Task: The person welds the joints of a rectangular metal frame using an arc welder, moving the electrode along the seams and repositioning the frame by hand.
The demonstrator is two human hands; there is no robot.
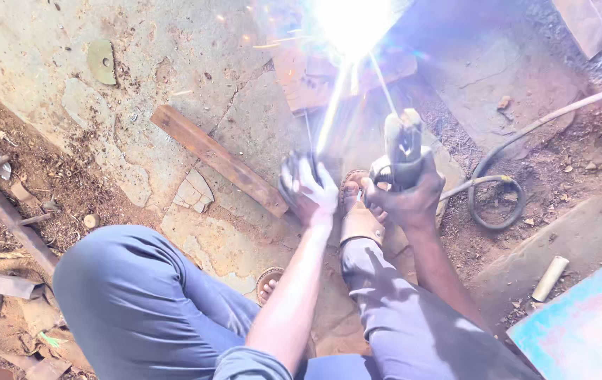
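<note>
My right hand (408,199) grips a welding electrode holder (402,144), its thin rod running up into a blinding white arc (352,24) at the top of the view. The arc sits on a metal piece (315,77) lying on the cracked concrete floor. My left hand (309,186) is closed around a dark, rounded object that glare makes hard to identify, just left of the holder. Both arms reach forward between my knees in blue trousers (139,302). My sandalled foot (359,211) rests under the hands.
A rusty flat bar (220,160) lies left of the hands. A welding cable (496,184) loops on the right. Scrap steel pieces (5,211) lie far left, a grinding disc (102,61) upper left, a short pale tube (549,278) and a blue sheet (586,331) lower right.
</note>
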